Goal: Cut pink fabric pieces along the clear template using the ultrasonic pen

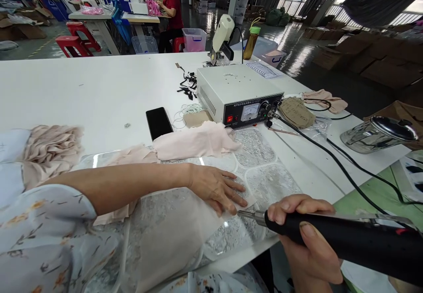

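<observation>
My left hand lies flat with fingers stretched out, pressing a thin pale pink piece of fabric onto a grey-patterned mat with a glossy surface. In my right hand is a black handheld ultrasonic tool, fingers wrapped round its barrel. Its slim metal tip points left and ends at the fabric's edge, close to my left fingertips. Whether the tip touches the fabric I cannot tell. Just beyond my left hand is a folded pink fabric stack.
The tool's cable runs to a white control box with a dial. A black phone, gathered fabric pieces, a cream-coloured device, a bottle and a lidded glass jar stand around the white table. A person in red sits beyond.
</observation>
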